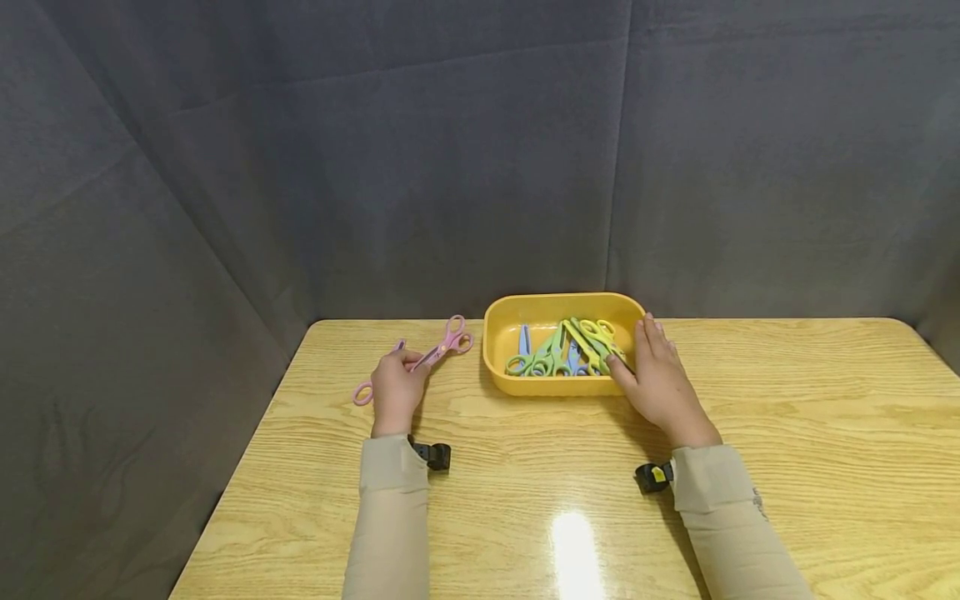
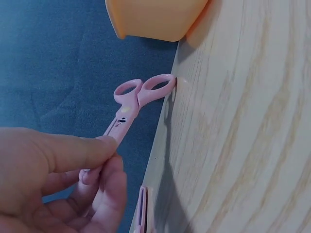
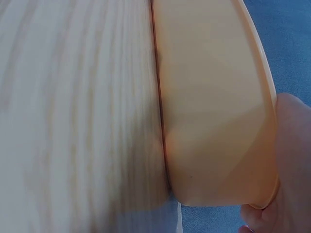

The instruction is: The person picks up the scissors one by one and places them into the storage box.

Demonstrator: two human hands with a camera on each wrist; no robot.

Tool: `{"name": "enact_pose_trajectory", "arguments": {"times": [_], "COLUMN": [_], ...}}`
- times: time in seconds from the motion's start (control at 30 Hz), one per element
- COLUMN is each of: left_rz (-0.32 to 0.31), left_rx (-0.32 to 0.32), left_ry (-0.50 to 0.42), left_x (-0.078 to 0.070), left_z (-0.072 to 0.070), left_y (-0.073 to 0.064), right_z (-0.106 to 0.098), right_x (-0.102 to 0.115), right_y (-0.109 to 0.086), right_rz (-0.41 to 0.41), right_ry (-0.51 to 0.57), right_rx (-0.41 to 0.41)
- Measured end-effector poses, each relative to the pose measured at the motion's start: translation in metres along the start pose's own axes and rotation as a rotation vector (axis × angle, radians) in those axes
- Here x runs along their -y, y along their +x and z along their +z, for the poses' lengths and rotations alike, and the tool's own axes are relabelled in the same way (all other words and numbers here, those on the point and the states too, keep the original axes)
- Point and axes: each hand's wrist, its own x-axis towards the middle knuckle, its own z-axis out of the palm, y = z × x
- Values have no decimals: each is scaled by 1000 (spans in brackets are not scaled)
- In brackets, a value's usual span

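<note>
My left hand point(image 1: 397, 390) pinches a pair of pink scissors point(image 1: 447, 340) by the blade end, between thumb and fingers. The two handle loops point away, toward the yellow bin. In the left wrist view these scissors point(image 2: 127, 110) tilt above the tabletop. A second pair of pink scissors point(image 1: 363, 393) lies on the table, partly covered by the left hand. My right hand point(image 1: 663, 389) grips the right end of the yellow plastic bin point(image 1: 558, 387), thumb over the rim and fingers along the outer wall. Several green, yellow and blue scissors point(image 1: 553, 357) lie inside.
The wood-grain table point(image 1: 525, 467) extends toward me and to both sides. A dark grey cloth point(image 1: 450, 183) hangs behind its back edge and along the left. Each wrist carries a small black camera, the left camera point(image 1: 433, 455) beside the sleeve cuff.
</note>
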Motion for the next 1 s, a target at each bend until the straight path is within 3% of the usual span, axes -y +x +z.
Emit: {"name": "enact_pose_trajectory", "arguments": {"times": [0.6, 1.0], "left_rz": [18, 122], "left_rx": [-64, -166], "left_ry": [-43, -76], "left_x": [-4, -17], "left_z": [2, 2], "left_y": [1, -2], "right_z": [-1, -1], "right_x": [2, 2], "right_y": [-1, -1], "right_rz": [2, -3], "right_ry": [-2, 10], "right_rx": [2, -5]}}
